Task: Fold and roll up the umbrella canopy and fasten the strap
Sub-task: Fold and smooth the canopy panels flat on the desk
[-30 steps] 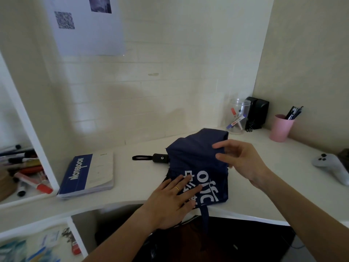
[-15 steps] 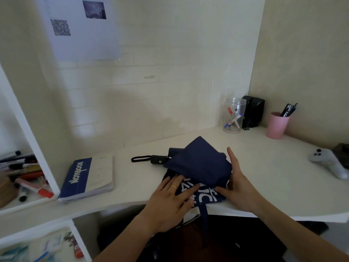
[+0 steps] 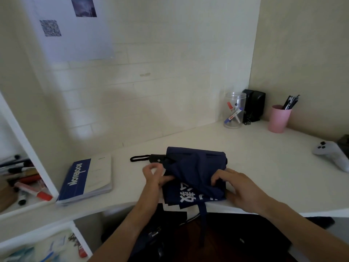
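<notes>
Right of frame centre, against the back wall: clear jar [image 3: 234,110] with a few markers leaning inside, red and blue caps showing. Further right, pink cup [image 3: 279,119] holding dark pens, upright. Black speakers [image 3: 254,105] between the two, just behind the jar. At the left edge, shelf [image 3: 28,197] strewn with loose markers.

Lower centre of frame, on the white counter [image 3: 264,167]: navy umbrella canopy [image 3: 194,167], folded over itself into a flat, roughly rectangular bundle, white printed characters showing on the near panel. Near edge hanging off the counter's front. Navy strap [image 3: 203,220] dangling loose below that edge, unfastened. Black handle [image 3: 156,158] with wrist loop poking out to the left of the bundle.

Left hand [image 3: 154,176], blurred, fingers curled, at the canopy's left edge; grip impossible to tell. Right hand [image 3: 239,188] pinched a fold of canopy at the bundle's right near corner, fingers curled into the cloth.

Blue-and-white notebook [image 3: 85,179] left of the umbrella; grey controller [image 3: 332,154] at the far right.
</notes>
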{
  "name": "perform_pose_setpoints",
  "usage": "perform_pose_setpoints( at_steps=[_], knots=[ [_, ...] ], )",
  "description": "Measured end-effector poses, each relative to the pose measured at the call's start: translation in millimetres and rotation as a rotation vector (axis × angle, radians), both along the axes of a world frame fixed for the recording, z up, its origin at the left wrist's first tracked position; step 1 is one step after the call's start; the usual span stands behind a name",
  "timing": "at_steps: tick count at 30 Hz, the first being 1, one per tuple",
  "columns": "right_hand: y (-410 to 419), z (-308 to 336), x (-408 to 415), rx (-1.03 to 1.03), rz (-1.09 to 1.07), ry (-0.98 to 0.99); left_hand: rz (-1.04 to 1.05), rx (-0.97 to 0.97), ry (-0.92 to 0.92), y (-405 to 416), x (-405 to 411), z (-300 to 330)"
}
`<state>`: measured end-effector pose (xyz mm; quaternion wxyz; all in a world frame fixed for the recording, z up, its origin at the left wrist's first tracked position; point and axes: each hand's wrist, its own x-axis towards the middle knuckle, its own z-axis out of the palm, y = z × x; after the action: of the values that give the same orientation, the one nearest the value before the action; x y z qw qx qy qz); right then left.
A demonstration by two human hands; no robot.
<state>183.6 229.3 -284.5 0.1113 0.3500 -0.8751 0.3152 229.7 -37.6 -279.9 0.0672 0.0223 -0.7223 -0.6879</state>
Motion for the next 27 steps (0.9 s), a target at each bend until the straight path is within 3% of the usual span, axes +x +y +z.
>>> perform_pose_setpoints(
  at_steps=[4,7,12,15,20,27],
  knots=[
    [0,5,0,0.064,-0.026,-0.071,-0.163,0.013,-0.105,-26,-33,5],
    [2,6,-2,0.076,-0.050,-0.136,-0.217,-0.193,-0.095,-13,-20,20],
    [3,9,2,-0.431,-0.036,-0.510,-0.268,-0.198,-0.087,-21,-3,25],
    [17,0,0,-0.301,-0.064,-0.492,-0.252,-0.195,-0.075,-25,-2,21],
    [16,13,9,-0.569,-0.049,-0.755,-0.227,-0.222,-0.102,-23,-5,16],
    [-5,1,13,-0.329,-0.239,-0.540,-0.237,-0.467,-0.051,-28,-7,0]
  ],
)
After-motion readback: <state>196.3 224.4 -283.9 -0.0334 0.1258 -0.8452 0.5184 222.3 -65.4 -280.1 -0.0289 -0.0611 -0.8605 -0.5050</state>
